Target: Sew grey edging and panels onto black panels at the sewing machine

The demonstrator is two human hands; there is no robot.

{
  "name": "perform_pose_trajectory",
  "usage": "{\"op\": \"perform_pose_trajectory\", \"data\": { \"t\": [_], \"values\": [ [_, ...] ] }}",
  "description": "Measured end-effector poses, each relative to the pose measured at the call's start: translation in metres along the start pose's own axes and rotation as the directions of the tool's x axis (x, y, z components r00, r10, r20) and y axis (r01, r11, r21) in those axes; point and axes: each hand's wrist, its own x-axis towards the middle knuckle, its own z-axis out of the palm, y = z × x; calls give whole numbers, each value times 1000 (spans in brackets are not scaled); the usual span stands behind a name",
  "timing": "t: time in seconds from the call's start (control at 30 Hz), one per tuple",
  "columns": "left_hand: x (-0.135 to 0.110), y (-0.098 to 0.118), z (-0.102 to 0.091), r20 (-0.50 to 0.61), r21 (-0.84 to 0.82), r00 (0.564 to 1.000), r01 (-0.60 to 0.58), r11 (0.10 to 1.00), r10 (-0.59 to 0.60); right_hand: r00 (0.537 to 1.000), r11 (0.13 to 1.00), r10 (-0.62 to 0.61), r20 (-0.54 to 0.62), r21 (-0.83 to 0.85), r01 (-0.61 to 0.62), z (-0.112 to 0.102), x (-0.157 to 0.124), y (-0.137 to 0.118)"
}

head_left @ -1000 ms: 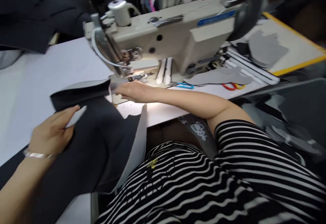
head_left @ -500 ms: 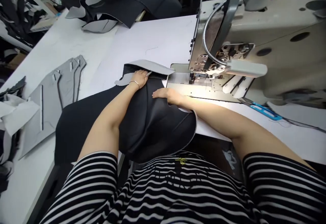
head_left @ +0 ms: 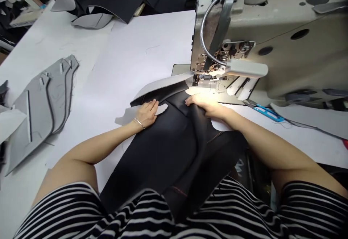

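Your left hand (head_left: 146, 113) lies flat and open on the black fabric (head_left: 165, 152), gripping nothing, with a bracelet (head_left: 139, 123) on the wrist. Your right hand (head_left: 203, 107) also rests open on it, just in front of the presser foot (head_left: 203, 79). The fabric's grey-backed edge (head_left: 160, 88) reaches under the sewing machine (head_left: 261, 32), and the rest drapes toward your lap. Grey cut pieces (head_left: 46, 105) lie left on the white table (head_left: 136, 43); blue scissors (head_left: 268, 114) lie right.

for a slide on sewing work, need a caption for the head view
Left hand and right hand rest on a black grey-backed fabric panel beside a sewing machine
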Motion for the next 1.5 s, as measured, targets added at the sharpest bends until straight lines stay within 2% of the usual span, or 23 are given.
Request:
{"op": "perform_pose_trajectory", "data": {
  "t": [0.07,0.13,0.23,0.37,0.47,0.53,0.63,0.7,0.77,0.83,0.87,0.93,1.0,1.07,1.13,1.23,1.5],
  "values": [
    [-1,1,-1,9,6,1000,4,1000,-4,999,980,-47,-3,-196,45,15,5,-4],
    [0,0,-1,0,24,1000,-12,1000,12,999,938,-49,-24,-344,37,23,10,-6],
    [-2,-1,0,-33,74,998,-42,996,45,997,912,-65,-37,-409,44,22,14,-2],
    [-5,1,-3,-34,106,998,-51,993,55,996,946,-88,-3,-312,83,12,17,10],
    [2,5,-16,75,121,997,-18,992,9,995,986,-89,53,-140,96,10,20,17],
    [15,7,-30,196,152,977,56,987,-85,992,994,-103,78,-31,105,11,22,20],
    [46,7,-51,330,208,903,213,955,-273,990,993,-112,86,59,107,12,25,24],
    [72,5,-55,364,178,884,242,954,-292,990,990,-118,82,83,111,13,27,25],
    [99,4,-49,306,63,933,178,982,-188,991,990,-117,71,90,110,14,28,27],
    [123,1,-33,129,-74,991,58,996,-48,991,990,-116,64,91,110,15,28,27],
    [133,-1,-24,33,-128,999,-19,992,23,991,989,-121,65,91,115,14,28,27],
    [148,-6,-7,-106,-197,980,-189,962,171,988,987,-136,71,93,129,13,29,25],
    [158,-12,5,-181,-232,928,-361,903,325,987,987,-139,75,89,132,12,28,24],
    [161,-17,10,-240,-257,874,-476,841,422,988,989,-131,78,76,125,11,28,23],
    [162,-19,13,-289,-281,846,-523,805,449,989,991,-120,83,60,116,11,28,23],
    [161,-19,15,-337,-307,832,-540,784,441,990,993,-109,85,56,104,12,27,24],
    [164,-16,19,-362,-331,835,-530,780,414,990,995,-91,108,40,88,11,28,22]
  ]
}}
